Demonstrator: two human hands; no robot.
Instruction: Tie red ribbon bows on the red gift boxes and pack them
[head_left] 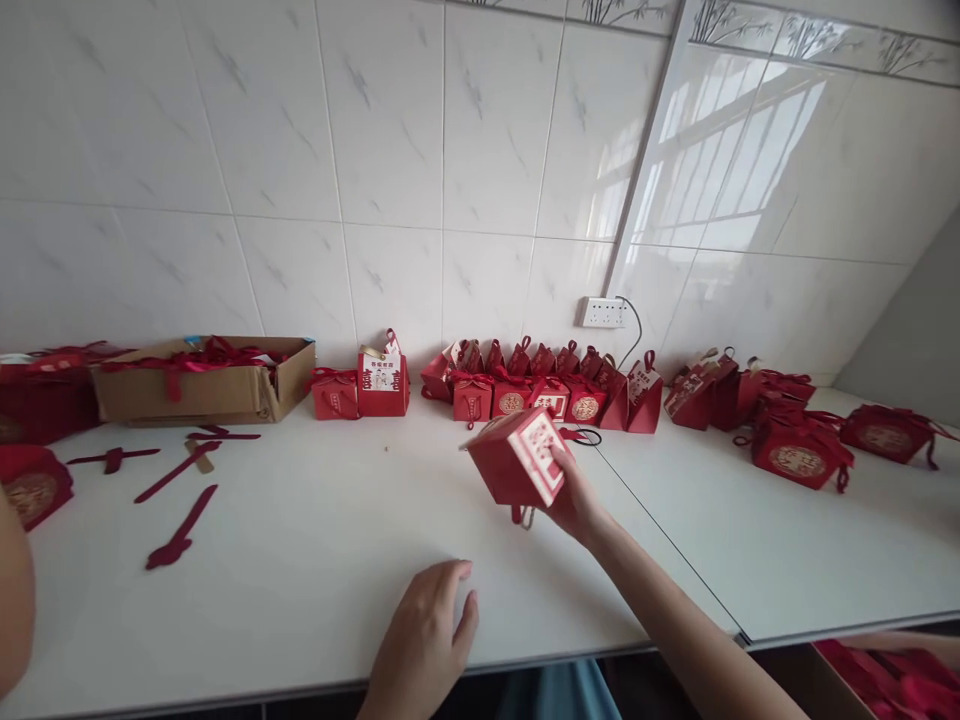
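A red gift box [495, 470] with a white printed panel is tilted in the air above the white table, its handle loop hanging below. My right hand [574, 500] grips it by the right side, the thumb on the printed panel and the other fingers hidden behind it. To the lower left, near the table's front edge, my left hand [431, 620] holds nothing. Its fingers are loosely bent, with the thumb apart from them. Behind the held box, several small red gift boxes [512, 402] with ribbon loops stand in rows by the wall.
A cardboard box [202, 390] full of red ribbons stands at the back left. Dark red ribbon pieces [180, 530] lie before it. More red boxes [799, 450] sit at the right. A socket strip [604, 312] is on the tiled wall. Another person's arm [13, 600] shows at the left edge.
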